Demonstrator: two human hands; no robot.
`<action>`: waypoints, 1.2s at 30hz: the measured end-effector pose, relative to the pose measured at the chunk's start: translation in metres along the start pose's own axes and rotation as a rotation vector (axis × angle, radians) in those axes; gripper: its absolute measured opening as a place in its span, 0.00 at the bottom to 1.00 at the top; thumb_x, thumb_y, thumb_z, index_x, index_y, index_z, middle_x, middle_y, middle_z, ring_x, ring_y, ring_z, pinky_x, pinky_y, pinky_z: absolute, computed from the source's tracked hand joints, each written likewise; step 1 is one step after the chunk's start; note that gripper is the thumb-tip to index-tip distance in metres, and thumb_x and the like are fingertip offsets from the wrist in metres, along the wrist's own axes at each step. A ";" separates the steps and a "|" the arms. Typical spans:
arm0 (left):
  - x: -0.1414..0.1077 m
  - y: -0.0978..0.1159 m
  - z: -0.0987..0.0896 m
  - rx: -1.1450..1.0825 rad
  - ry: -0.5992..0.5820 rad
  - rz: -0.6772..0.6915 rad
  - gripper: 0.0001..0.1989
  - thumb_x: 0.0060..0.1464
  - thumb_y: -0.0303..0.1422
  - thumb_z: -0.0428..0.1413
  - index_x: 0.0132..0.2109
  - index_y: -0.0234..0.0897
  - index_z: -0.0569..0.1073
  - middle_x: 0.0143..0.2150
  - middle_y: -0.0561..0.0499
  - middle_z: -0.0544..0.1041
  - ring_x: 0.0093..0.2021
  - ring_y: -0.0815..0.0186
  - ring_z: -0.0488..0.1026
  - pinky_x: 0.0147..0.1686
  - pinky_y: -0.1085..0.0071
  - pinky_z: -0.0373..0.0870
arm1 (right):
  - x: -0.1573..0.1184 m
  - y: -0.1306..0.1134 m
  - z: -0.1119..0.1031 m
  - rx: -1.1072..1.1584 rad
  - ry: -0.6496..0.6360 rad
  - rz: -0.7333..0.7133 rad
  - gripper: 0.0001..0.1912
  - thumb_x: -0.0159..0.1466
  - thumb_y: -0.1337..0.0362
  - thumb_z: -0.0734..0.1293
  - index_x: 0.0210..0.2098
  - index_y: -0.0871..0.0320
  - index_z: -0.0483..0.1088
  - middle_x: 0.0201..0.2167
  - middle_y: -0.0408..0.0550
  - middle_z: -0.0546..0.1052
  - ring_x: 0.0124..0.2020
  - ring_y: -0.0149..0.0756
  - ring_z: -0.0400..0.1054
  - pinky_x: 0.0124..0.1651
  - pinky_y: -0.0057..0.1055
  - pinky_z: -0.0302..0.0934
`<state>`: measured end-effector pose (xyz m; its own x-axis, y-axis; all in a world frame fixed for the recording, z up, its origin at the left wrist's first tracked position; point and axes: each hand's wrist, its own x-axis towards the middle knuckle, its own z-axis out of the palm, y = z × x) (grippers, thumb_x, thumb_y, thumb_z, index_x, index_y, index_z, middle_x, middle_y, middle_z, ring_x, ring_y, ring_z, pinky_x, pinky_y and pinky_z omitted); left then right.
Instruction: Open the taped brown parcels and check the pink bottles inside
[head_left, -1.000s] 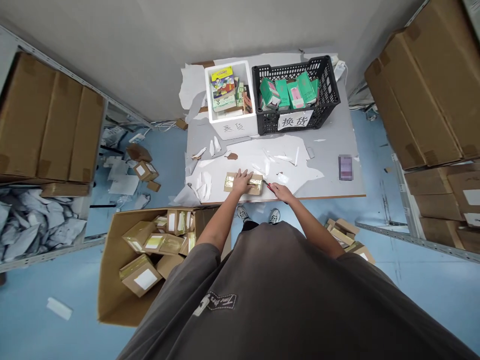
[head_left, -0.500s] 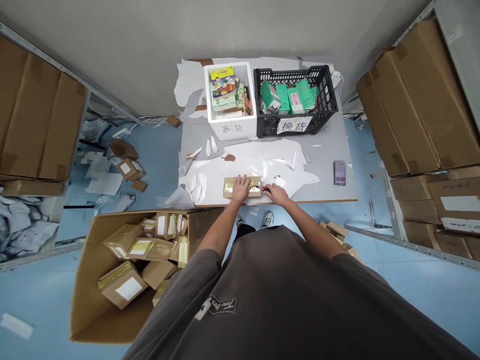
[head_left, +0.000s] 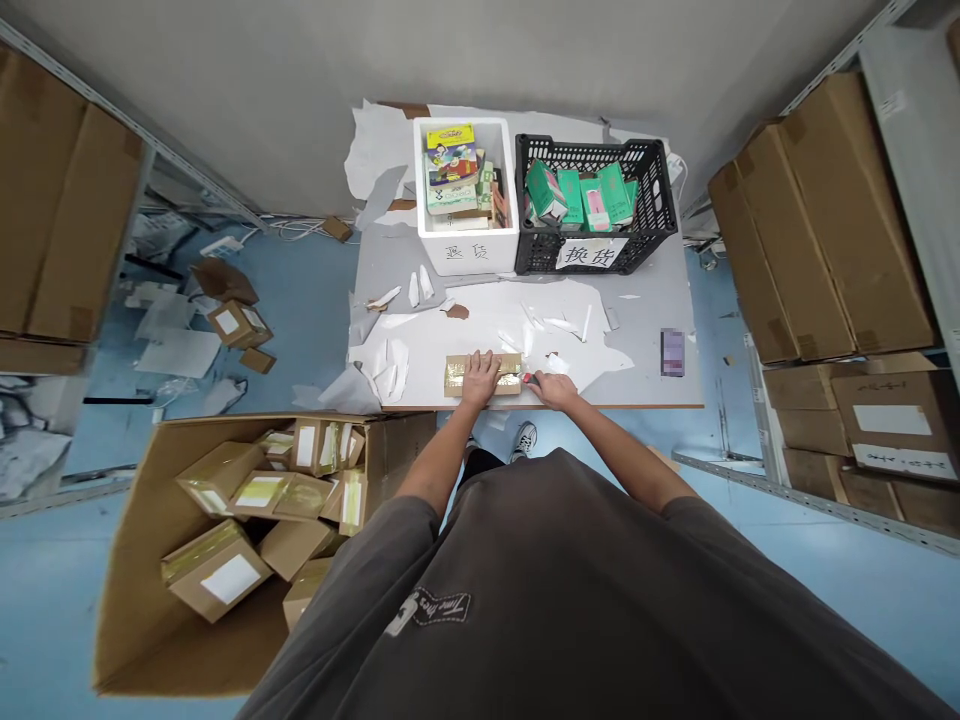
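Observation:
A small brown cardboard box (head_left: 456,376) wrapped in shiny tape lies near the front edge of the table. My left hand (head_left: 481,377) rests flat on its top with the fingers spread. To the right of the box, my right hand (head_left: 553,389) is closed around a red and black cutter (head_left: 531,379), whose tip points left at the right end of the box. Torn white paper scraps (head_left: 390,370) lie left of the box, and more are just behind it.
At the table's back stand a white bin (head_left: 468,252) of small boxes and a black crate (head_left: 536,246) of green boxes. A purple item (head_left: 673,353) lies at the right. A large carton (head_left: 120,600) of parcels stands front left.
The cutter in my right hand has shifted slightly right, off the tape on the box top. My left hand stays on the box. The whole view has moved slightly.

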<state>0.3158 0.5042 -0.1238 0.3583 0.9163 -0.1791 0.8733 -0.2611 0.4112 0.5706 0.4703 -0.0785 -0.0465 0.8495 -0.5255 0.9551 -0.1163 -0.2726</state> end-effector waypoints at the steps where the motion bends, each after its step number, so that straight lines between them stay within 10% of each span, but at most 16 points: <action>1: 0.001 0.000 -0.001 0.003 -0.001 -0.010 0.23 0.74 0.41 0.53 0.70 0.42 0.74 0.78 0.41 0.67 0.82 0.46 0.53 0.81 0.40 0.44 | 0.000 0.017 -0.010 0.047 0.056 0.090 0.27 0.83 0.47 0.56 0.50 0.62 0.76 0.43 0.62 0.85 0.45 0.45 0.80 0.50 0.32 0.66; 7: 0.003 0.001 -0.002 0.021 0.019 -0.035 0.23 0.74 0.42 0.52 0.70 0.44 0.74 0.78 0.42 0.68 0.81 0.47 0.56 0.81 0.42 0.44 | -0.007 0.105 -0.055 0.155 0.280 0.348 0.25 0.83 0.52 0.54 0.50 0.63 0.75 0.40 0.63 0.84 0.41 0.45 0.78 0.45 0.32 0.64; 18: -0.009 0.003 -0.020 0.046 0.051 -0.101 0.24 0.74 0.47 0.53 0.70 0.46 0.74 0.73 0.40 0.72 0.74 0.47 0.64 0.74 0.49 0.57 | 0.014 -0.049 0.087 0.772 0.176 0.376 0.28 0.57 0.37 0.77 0.38 0.51 0.66 0.36 0.46 0.79 0.41 0.46 0.75 0.44 0.34 0.65; 26: -0.037 -0.003 -0.036 0.026 0.078 -0.531 0.28 0.75 0.43 0.49 0.75 0.39 0.67 0.69 0.33 0.72 0.64 0.44 0.71 0.63 0.50 0.70 | 0.111 -0.111 0.054 0.753 0.286 0.399 0.30 0.58 0.37 0.78 0.43 0.52 0.67 0.44 0.54 0.81 0.48 0.53 0.77 0.50 0.40 0.69; 31: -0.060 -0.019 -0.045 0.042 0.002 -0.356 0.33 0.72 0.46 0.54 0.78 0.40 0.64 0.81 0.36 0.59 0.76 0.41 0.60 0.67 0.48 0.69 | 0.144 -0.143 0.031 0.740 0.267 0.316 0.27 0.61 0.41 0.76 0.45 0.53 0.67 0.46 0.54 0.81 0.48 0.51 0.77 0.50 0.39 0.69; 36: -0.060 -0.049 -0.074 0.076 -0.153 0.092 0.37 0.64 0.41 0.63 0.77 0.46 0.67 0.84 0.43 0.53 0.83 0.40 0.43 0.75 0.46 0.57 | 0.087 -0.103 0.039 0.806 0.258 0.220 0.29 0.54 0.40 0.78 0.40 0.52 0.66 0.41 0.48 0.81 0.44 0.47 0.76 0.46 0.35 0.68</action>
<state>0.2273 0.4843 -0.0667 0.4784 0.8324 -0.2798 0.8551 -0.3691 0.3641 0.4565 0.5360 -0.1271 0.2753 0.8437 -0.4608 0.4325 -0.5368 -0.7245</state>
